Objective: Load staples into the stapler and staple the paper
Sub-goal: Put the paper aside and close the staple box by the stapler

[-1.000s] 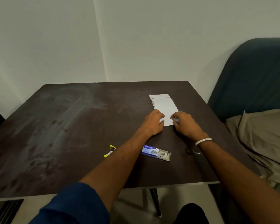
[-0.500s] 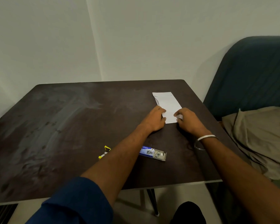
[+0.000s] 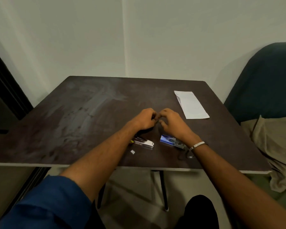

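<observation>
Left hand [image 3: 144,119] and right hand [image 3: 171,120] meet fingertip to fingertip mid-table, fingers curled; what they pinch, if anything, is too small to tell. Stapler [image 3: 143,142] and staple box [image 3: 169,141] lie just beneath the wrists; folded paper [image 3: 191,104] sits apart, far right.

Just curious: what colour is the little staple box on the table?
Blue, with a pale open end, seen in the head view: staple box.

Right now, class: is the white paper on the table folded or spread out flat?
Folded. The paper lies as a narrow strip with a layered fold edge showing at its far end.
</observation>
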